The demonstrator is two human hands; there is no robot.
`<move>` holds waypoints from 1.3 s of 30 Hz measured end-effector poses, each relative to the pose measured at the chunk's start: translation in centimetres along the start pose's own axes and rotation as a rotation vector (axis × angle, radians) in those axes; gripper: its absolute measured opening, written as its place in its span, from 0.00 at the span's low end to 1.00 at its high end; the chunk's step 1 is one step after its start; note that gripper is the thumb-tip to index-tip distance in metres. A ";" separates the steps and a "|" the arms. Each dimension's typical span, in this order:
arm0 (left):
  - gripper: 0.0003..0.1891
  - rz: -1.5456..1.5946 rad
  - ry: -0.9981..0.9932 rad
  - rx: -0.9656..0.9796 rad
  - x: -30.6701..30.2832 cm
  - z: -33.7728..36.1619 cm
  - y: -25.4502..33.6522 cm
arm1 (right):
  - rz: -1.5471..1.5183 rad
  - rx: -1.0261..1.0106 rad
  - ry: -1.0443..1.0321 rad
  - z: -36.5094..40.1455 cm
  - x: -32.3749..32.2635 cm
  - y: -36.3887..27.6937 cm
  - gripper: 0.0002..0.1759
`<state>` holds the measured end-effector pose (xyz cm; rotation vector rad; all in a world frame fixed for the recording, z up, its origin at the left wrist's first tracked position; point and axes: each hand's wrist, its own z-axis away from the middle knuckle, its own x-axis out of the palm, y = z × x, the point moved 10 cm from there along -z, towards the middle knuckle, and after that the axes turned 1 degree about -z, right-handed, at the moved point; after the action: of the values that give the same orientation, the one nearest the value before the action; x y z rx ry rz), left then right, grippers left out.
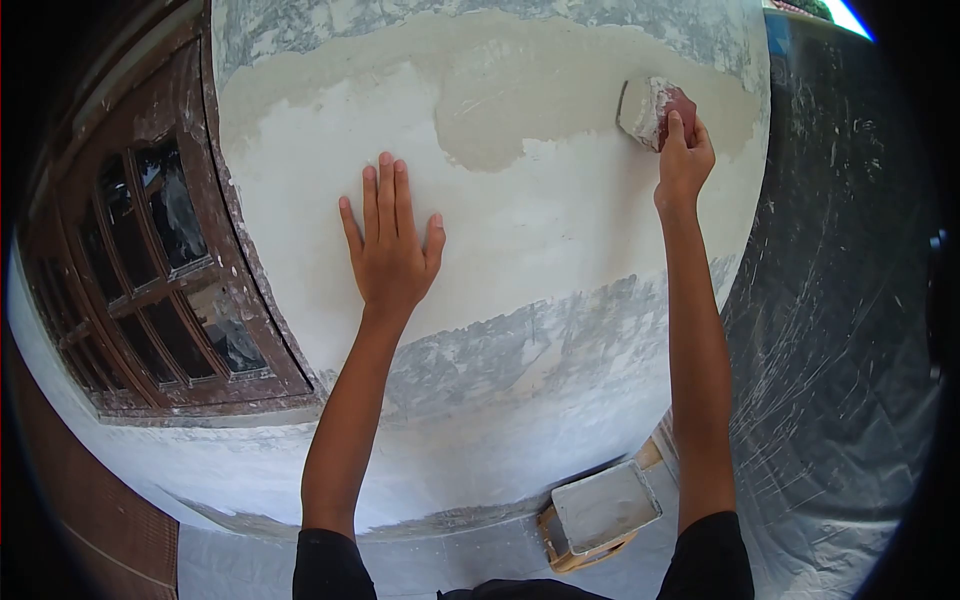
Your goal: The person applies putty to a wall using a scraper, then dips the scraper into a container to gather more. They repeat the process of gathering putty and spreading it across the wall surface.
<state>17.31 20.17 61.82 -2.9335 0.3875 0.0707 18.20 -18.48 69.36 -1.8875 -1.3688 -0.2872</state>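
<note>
"Curved by the lens, a pale wall (560, 225) fills most of the view, doesn't it?"

"Yes, with smooth off-white and beige coating across its upper part and mottled grey-blue patches above and below. On the left is a brown wooden window (150, 285) with dark panes, its frame flecked with white."

"And around it?"

"Dark sheeting (825, 260), streaked with pale splashes, hangs on the right. Down below, a tray (605, 505) of grey paste sits on a yellowish wooden stand (555, 535), near the foot of the wall."

"How are the arms held?"

"Both reach up and forward from short black sleeves (330, 565). The left hand (390, 270) looks laid flat on the off-white coating, back showing, fingers open and pointing upward, thumb out to the side."

"The right hand (685, 165)?"

"Raised higher, with its fingers closed round the reddish handle of a scraper (645, 112). The thumb lies along the handle."

"Where's the scraper exactly?"

"At the wall's upper right, over the beige coating, its broad, paste-smeared blade pointing left."
</note>
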 end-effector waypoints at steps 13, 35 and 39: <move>0.38 0.012 -0.005 -0.005 0.2 0.1 0.5 | 0.287 -0.411 -0.481 10.9 12.3 -3.6 0.19; 0.39 0.003 -0.002 -0.040 0.4 0.2 1.4 | 0.248 -0.303 -0.277 7.4 5.6 -1.3 0.21; 0.39 0.016 -0.004 -0.038 0.5 0.2 1.5 | 0.132 -0.176 -0.128 2.7 0.3 -0.4 0.20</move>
<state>17.36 18.64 61.30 -2.9674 0.4133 0.0869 17.28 -16.39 67.87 -2.1645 -1.3315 -0.2301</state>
